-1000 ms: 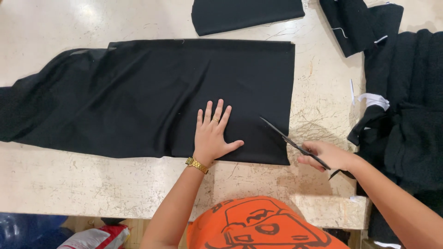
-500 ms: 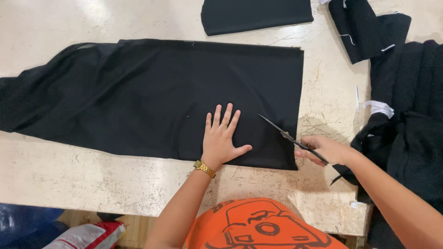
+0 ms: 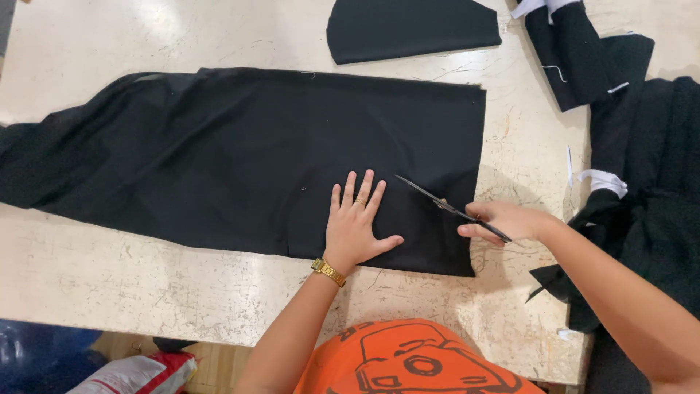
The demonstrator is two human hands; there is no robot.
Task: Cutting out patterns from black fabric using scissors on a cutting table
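Black cloth flat; left hand spread on it, right hand gripping scissors.

Bare table runs along the near edge and far left corner, open to a hand. Black cloth covers the middle. A cut piece blocks the far edge; piled fabric crowds the right edge.

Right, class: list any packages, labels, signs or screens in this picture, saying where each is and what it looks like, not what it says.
Sack: below the table edge, bottom left; crumpled, white with red.
White tag: on the dark cloth pile at right; small folded strip.
No signs or screens.
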